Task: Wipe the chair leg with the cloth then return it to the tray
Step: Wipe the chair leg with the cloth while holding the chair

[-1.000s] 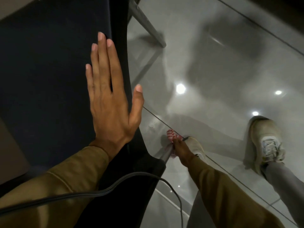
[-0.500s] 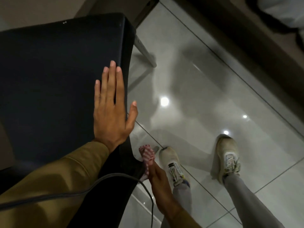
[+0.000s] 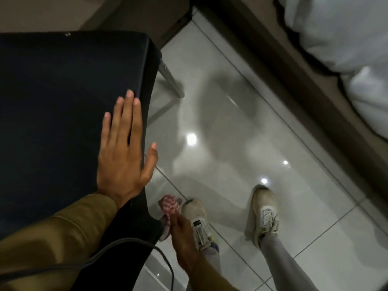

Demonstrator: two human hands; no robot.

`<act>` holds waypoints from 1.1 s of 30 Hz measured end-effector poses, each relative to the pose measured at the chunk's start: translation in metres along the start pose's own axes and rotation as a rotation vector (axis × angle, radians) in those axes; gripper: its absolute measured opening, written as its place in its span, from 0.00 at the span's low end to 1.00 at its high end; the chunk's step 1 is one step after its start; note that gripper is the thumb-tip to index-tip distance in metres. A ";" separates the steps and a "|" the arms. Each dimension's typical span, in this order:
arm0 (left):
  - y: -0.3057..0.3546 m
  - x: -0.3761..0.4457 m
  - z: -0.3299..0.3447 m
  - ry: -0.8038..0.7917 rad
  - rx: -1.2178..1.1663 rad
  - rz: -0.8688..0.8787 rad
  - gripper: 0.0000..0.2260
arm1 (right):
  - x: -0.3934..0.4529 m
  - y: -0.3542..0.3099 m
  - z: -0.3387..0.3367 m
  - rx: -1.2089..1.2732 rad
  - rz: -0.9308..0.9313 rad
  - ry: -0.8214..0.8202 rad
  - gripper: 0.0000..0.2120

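Observation:
My left hand (image 3: 123,152) lies flat, fingers spread, on the right edge of the dark chair seat (image 3: 63,112). Below the seat's near right corner, my right hand (image 3: 182,234) grips a red-and-white checked cloth (image 3: 169,205), held low near the floor. The near chair leg is hidden behind the cloth and the seat corner. A far metal chair leg (image 3: 171,80) slants down to the tiles. No tray is in view.
Glossy white floor tiles (image 3: 241,143) reflect ceiling lights. My two pale sneakers (image 3: 264,213) stand right of the chair. A dark cable (image 3: 130,242) crosses my left sleeve. A brown bed base (image 3: 273,70) with white bedding (image 3: 346,38) runs along the right.
The view has pulled back and tilted up, showing more floor and the bed. My right hand with the cloth has come up along the leg toward the seat corner. My left hand stays flat.

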State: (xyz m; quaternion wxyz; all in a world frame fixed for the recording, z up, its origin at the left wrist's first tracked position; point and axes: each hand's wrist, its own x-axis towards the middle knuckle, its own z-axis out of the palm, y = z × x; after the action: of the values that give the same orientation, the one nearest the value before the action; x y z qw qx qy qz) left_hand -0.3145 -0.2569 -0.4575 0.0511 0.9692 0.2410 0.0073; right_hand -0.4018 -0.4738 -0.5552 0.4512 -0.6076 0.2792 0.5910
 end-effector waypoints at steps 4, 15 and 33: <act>0.000 0.001 -0.006 -0.028 0.018 -0.004 0.39 | -0.043 -0.019 0.005 -0.077 -0.058 0.000 0.21; -0.005 0.043 -0.037 -0.127 0.019 0.030 0.31 | -0.090 -0.074 -0.035 0.073 -0.006 -0.042 0.11; 0.000 0.169 -0.033 -0.217 -0.048 -0.067 0.31 | -0.022 -0.361 0.076 0.162 -0.472 -0.066 0.22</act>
State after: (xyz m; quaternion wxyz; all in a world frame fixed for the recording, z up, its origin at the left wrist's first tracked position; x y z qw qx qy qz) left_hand -0.1667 -0.1744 -0.4265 0.1003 0.9542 0.2659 -0.0934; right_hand -0.1253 -0.2530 -0.4474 0.6328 -0.5981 0.1612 0.4646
